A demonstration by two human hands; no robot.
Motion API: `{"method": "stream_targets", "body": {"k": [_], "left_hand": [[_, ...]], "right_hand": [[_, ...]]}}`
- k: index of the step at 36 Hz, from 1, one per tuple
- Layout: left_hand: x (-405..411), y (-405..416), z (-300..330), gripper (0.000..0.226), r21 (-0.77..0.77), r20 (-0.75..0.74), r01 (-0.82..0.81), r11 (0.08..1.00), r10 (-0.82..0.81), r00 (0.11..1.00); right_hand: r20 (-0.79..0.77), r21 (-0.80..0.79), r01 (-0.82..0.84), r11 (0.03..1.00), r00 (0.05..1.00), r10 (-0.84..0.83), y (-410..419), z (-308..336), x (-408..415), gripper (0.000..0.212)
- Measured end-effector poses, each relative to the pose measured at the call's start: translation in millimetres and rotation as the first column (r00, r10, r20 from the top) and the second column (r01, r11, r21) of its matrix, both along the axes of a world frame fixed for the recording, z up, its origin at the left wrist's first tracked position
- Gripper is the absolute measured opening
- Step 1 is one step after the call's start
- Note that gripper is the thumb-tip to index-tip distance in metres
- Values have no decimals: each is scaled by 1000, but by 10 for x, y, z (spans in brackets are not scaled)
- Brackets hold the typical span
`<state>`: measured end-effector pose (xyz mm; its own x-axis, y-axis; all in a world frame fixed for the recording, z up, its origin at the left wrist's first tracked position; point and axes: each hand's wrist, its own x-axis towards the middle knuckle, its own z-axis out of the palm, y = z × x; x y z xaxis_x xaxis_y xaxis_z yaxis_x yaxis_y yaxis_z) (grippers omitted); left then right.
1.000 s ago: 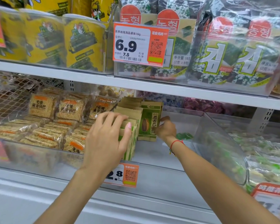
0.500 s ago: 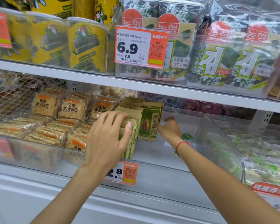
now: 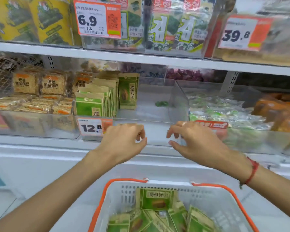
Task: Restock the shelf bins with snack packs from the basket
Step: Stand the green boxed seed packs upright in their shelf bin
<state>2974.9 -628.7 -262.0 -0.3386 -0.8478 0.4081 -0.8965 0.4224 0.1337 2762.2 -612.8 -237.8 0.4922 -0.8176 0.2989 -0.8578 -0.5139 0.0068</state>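
Fingers on my left hand [image 3: 124,144] loosely curled, holding nothing; right hand [image 3: 196,144] same, fingers a bit spread, empty. Both hover in front of the clear shelf bin [image 3: 151,118], just outside its front wall, above the basket [image 3: 107,195]. Red cord bracelet [image 3: 253,171] on the right wrist. Inside the bin: a row of green-and-kraft snack packs [image 3: 97,101] standing upright at the left side, one more pack [image 3: 128,91] standing face-out just behind them. Right half of the bin floor is bare apart from a small green scrap [image 3: 161,103]. Basket below holds a loose pile of the same green packs [image 3: 157,213], several visible. My read: partway through, bin maybe half filled, plenty left in the basket; next grab likely from the basket. Neighbouring bins look stocked.
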Motion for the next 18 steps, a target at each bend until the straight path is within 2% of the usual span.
{"method": "stream_targets", "body": {"k": [2,4,6,8,11,15,18], "left_hand": [[-94,54,-190,23,115,116,-33,993,20,993],[-182,119,-413,27,241,217,-73,968,19,976],[-240,209,-663,31,359,307,-109,927,-7,952],[-265,314,-959,31,451,366,-142,881,-37,930],[-252,500,-1429,26,529,385,-170,832,-57,921],[-182,769,-1924,23,675,363,-209,708,-71,929],[-114,951,-2181,42,764,409,-270,586,-117,905]], "right_hand": [[-57,126,43,991,998,-36,101,-208,-116,22],[-202,249,98,964,978,-47,162,-476,-212,26],[-338,386,168,907,941,-30,204,-760,-286,31],[-407,519,228,823,914,3,251,-1025,-329,35],[-448,632,281,722,893,44,338,-1423,-341,38],[-430,726,287,625,899,86,525,-1919,-303,34],[-367,749,238,619,926,89,718,-2215,-260,41]]}}
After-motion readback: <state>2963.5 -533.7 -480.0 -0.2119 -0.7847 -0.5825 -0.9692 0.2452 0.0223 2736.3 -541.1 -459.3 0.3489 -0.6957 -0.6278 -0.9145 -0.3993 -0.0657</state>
